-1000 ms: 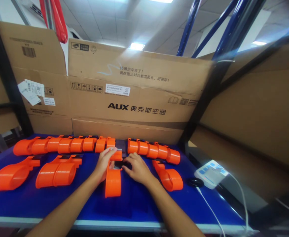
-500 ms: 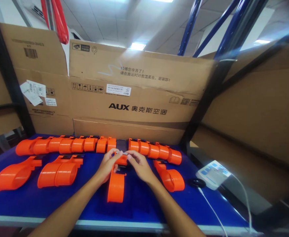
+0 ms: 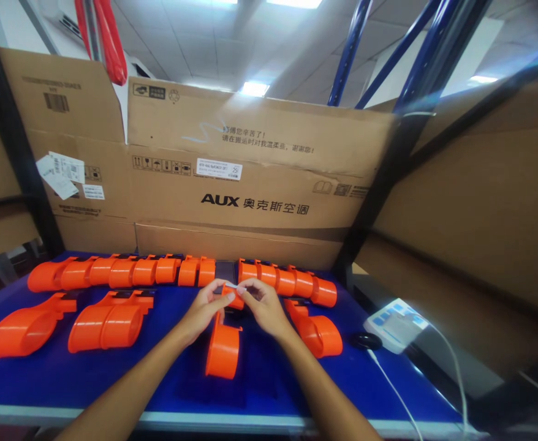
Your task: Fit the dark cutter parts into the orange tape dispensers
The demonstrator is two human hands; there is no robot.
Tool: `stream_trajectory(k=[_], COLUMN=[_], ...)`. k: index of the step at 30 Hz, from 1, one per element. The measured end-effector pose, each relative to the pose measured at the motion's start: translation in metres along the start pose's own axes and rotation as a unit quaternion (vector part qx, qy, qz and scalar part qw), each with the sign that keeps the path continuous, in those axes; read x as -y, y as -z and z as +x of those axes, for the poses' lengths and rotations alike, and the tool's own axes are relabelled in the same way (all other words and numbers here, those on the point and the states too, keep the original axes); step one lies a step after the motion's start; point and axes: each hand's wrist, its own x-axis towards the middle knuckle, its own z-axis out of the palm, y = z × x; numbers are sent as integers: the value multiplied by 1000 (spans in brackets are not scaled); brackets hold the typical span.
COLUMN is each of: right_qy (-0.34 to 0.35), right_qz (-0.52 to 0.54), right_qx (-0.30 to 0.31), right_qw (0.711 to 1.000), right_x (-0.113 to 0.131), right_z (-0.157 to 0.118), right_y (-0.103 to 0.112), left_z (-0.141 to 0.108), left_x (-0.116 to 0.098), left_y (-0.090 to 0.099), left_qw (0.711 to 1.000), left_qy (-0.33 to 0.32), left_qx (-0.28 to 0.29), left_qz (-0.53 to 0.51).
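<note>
I have the left hand (image 3: 204, 309) curled closed around the upper end of a glossy orange plastic piece with a wide round loop (image 3: 223, 352), its thumb laid across the front. The right hand (image 3: 262, 303) is drawn in to a narrow pinch, thumb and forefinger nearly meeting at the right end of a thin pale strip (image 3: 231, 285) on top of that end; its other fingers are partly hidden. The held piece is between the hands, near the middle of the blue-topped table (image 3: 159, 383), loop hanging toward me.

To handle this well, I judge the left grip should brace the piece so the loop doesn't swing, while the right works with fingertips alone, pressing evenly along the strip so it neither skews nor creases.

Counting the orange loops, I get eighteen: one held; eight in the back row's left run (image 3: 122, 271); five in its right run (image 3: 285, 283); and, nearer me, a single at far left (image 3: 21, 334), a touching pair (image 3: 124, 327) and a single to the right (image 3: 331, 337). I also count one white box with blue markings (image 3: 395, 324) and one black oval object (image 3: 366, 340).
</note>
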Motion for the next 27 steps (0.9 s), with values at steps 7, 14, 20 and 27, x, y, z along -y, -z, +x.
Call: stream_trajectory(k=[7,14,20,27], right_qy=[2,14,19,55], right_qz=[-23,-26,-41,-162], right_qx=[-20,-46,-103,-93], right_qw=[1000,999,994,981], right_x=[-1,-1,-3,4], right_z=[1,2,4,0], right_y=[0,1,8,18], left_z=[1,3,8,8], left_x=[-1,0,-1,-27], left_y=[0,2,12,23], left_qw=[999,997,992,955], left_qy=[-16,-27,-25,-11], left_qx=[-47,-66,-116,-153], left_qz=[-15,-11,-35,-253])
